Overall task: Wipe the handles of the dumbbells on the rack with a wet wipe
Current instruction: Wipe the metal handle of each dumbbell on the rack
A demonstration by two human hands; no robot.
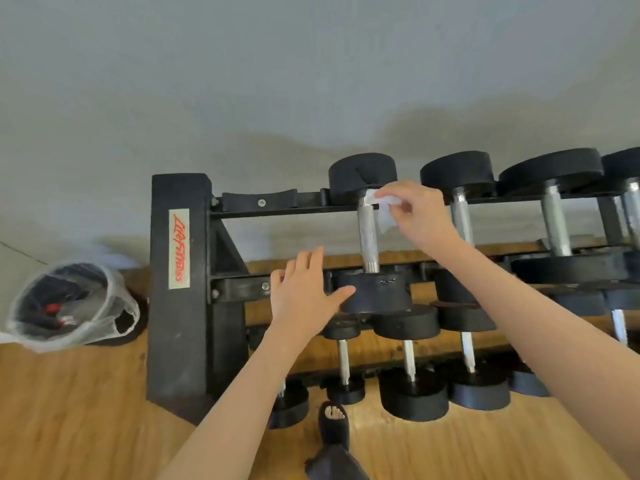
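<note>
Right hand (420, 213) is pinching the wet wipe (382, 207) between thumb and fingertips, and we are seeing it pressing the white wipe against the far end of the metal handle (367, 233) of the leftmost dumbbell (369, 237) on the top tier. We are seeing part of the wipe hanging loose just right of the handle. That dumbbell is lying front to back across the two rails of the black rack (180, 282), its far black head (362, 176) up by the wall and its near head (375, 292) on the front rail. Left hand (304, 289) is lying flat with fingers straight and spread, holding nothing; its thumb is touching the near head of that same dumbbell, and its fingers are reaching over the front rail (242, 287).

We are seeing three more dumbbells (554, 216) sitting to the right on the top tier, side by side. Smaller dumbbells (410, 362) are sitting on the lower tier beneath. The rack's left post is carrying a pale label with red lettering (179, 249). The rack is standing on a wooden floor (69, 410) against a grey wall (242, 81). A bin lined with a clear bag (69, 306) is standing on the floor left of the rack. We are seeing a foot in a dark sandal (334, 424) on the floor in front of the rack.
</note>
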